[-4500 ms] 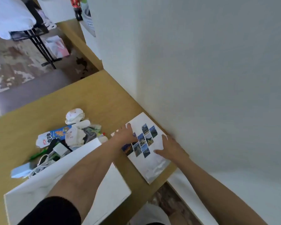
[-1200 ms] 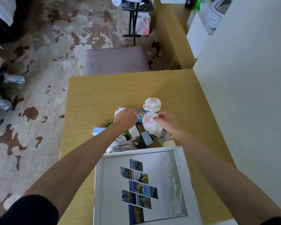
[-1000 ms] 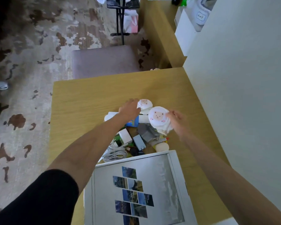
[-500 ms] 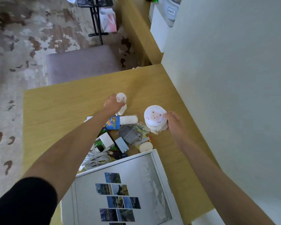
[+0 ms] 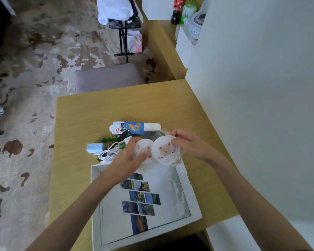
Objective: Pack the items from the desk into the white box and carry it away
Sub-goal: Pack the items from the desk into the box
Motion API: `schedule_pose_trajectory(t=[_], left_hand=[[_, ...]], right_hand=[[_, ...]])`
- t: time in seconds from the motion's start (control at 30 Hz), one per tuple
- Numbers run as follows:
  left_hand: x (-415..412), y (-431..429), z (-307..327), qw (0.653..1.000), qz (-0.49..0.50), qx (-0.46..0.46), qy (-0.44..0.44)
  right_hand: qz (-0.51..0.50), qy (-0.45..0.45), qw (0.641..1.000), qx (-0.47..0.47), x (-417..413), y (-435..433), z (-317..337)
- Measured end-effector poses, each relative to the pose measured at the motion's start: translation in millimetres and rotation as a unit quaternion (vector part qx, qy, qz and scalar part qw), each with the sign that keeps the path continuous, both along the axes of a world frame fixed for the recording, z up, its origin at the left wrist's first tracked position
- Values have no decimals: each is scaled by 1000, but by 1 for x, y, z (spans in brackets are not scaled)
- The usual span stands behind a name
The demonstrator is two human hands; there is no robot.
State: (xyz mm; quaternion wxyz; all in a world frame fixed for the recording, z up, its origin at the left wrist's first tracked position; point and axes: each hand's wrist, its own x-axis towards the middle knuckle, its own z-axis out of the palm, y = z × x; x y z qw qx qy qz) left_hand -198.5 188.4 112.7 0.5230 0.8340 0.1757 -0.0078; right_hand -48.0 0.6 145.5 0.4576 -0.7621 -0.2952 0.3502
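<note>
The white box (image 5: 96, 205) sits open on the near part of the wooden desk (image 5: 83, 113), with a photo booklet (image 5: 143, 201) lying flat inside. My left hand (image 5: 124, 160) holds a round white pad with a bear face (image 5: 144, 148) over the box's far edge. My right hand (image 5: 188, 144) holds a second, larger bear pad (image 5: 165, 150) beside it; the two pads touch. Behind them lie a blue-and-white snack packet (image 5: 129, 127), a green pen (image 5: 110, 138), a white cable (image 5: 107, 153) and a pale blue charger (image 5: 94, 148).
A grey stool (image 5: 107, 77) stands at the desk's far edge. A white wall (image 5: 261, 87) runs along the right side. Farther back are a black folding stand (image 5: 123, 31), a pink bag (image 5: 134, 42) and bottles (image 5: 181, 9) on another counter.
Both hands have lifted a bear pad each from the far pile and brought them together over the box's far edge. The view has shifted back towards me.
</note>
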Motion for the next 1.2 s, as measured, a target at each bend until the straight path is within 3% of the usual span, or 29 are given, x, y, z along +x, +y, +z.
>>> schedule_pose_trajectory(t=[0.07, 0.23, 0.4, 0.57, 0.73, 0.9, 0.97, 1.07, 1.2], left_hand=[[-6, -14, -18, 999, -40, 3, 37], [12, -36, -59, 989, -70, -90, 93], [19, -46, -74, 989, -119, -13, 83], [8, -37, -75, 995, -71, 43, 60], [-18, -10, -73, 989, -42, 93, 110], [-37, -1, -52, 987, -62, 137, 59], [-42, 8, -40, 985, -65, 159, 29], [-48, 30, -25, 981, -21, 190, -26], [-44, 69, -25, 983, 79, 162, -36]], right_hand=[[-4, -47, 998, -44, -5, -6, -5], [14, -126, 981, -144, -17, -16, -22], [62, -196, 961, -184, -30, -14, -27], [166, -317, 905, -229, -40, 5, -35], [250, -399, 853, -226, -46, 21, -59], [303, -554, 744, -217, -49, 17, -76], [266, -594, 746, -139, -49, 19, -72], [209, -589, 780, -24, -45, 32, -56], [136, -473, 870, -6, -34, 72, -46]])
